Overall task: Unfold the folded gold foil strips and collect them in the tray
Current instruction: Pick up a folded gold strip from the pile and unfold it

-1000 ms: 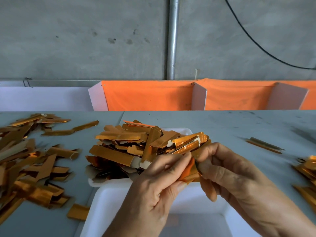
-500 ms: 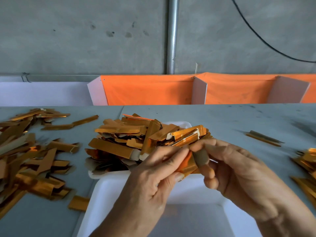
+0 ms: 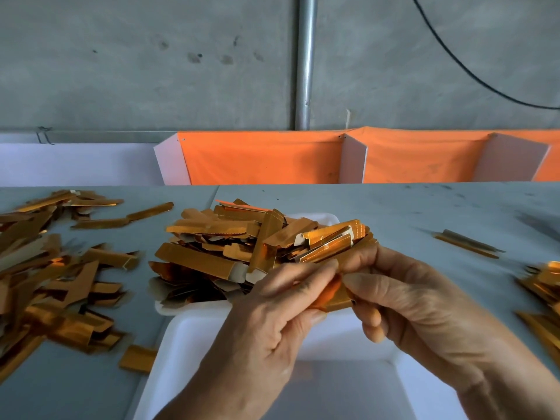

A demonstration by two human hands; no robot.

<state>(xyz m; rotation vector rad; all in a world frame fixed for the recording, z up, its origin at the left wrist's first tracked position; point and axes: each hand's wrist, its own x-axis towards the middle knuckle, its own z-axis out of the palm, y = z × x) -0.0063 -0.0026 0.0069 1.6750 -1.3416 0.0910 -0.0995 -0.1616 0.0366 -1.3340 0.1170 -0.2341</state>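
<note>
Carefully, we pinch one folded gold strip (image 3: 331,294) between our left hand (image 3: 272,322) and right hand (image 3: 424,304), above the near white tray (image 3: 194,344). We should peel the flaps apart evenly, lest the foil tear, then drop it flat.

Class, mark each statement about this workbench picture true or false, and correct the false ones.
1. Both hands hold one gold strip between them. True.
2. The far white tray holds no strips. False: it is heaped with them.
3. The left hand rests flat on the table. False: it pinches the strip together with the right hand.
4. Loose strips lie on the table to the left of the trays. True.
5. The near white tray sits below the hands. True.
</note>
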